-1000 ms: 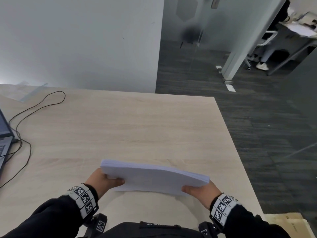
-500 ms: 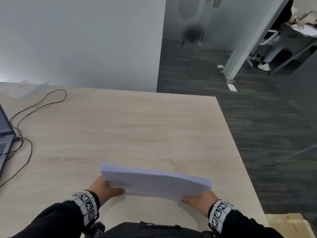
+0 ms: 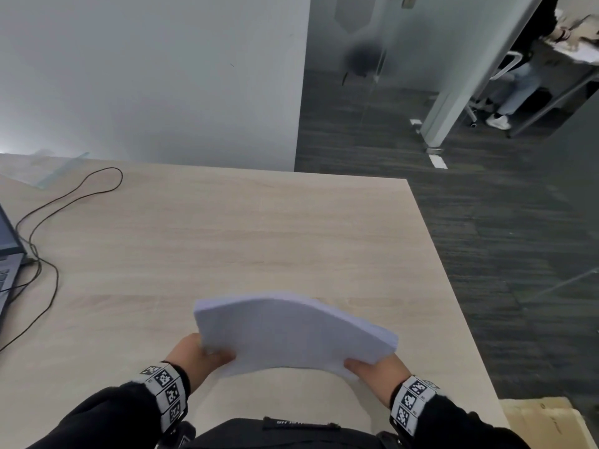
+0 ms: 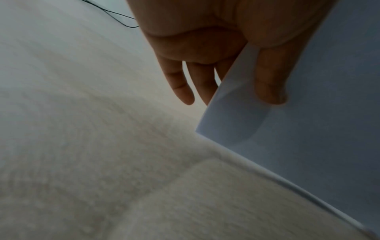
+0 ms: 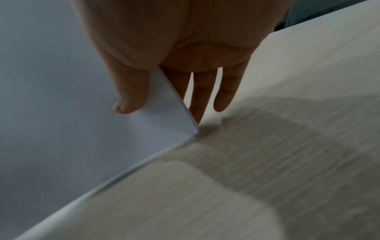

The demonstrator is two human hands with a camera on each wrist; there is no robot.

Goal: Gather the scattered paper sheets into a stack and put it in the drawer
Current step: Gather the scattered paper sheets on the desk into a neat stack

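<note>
A thick stack of white paper [image 3: 291,335] is held above the near edge of the light wooden table [image 3: 227,238], bowed upward in the middle. My left hand [image 3: 197,354] pinches its left end, thumb on top and fingers beneath. My right hand [image 3: 376,372] pinches the right end the same way. In the left wrist view the thumb [image 4: 269,78] lies on the paper stack [image 4: 308,129]. In the right wrist view the thumb [image 5: 129,91] presses the paper stack [image 5: 61,113], fingers behind it. No drawer is in view.
A laptop [image 3: 6,254] with thin black cables [image 3: 48,222] sits at the table's left edge. A clear plastic piece [image 3: 48,168] lies at the far left. Dark carpet [image 3: 502,254] runs past the table's right edge. A cardboard box [image 3: 544,419] stands at bottom right.
The stack has bent from nearly flat into an upward arch, its far edge higher. Both hands keep their grip on the ends.
</note>
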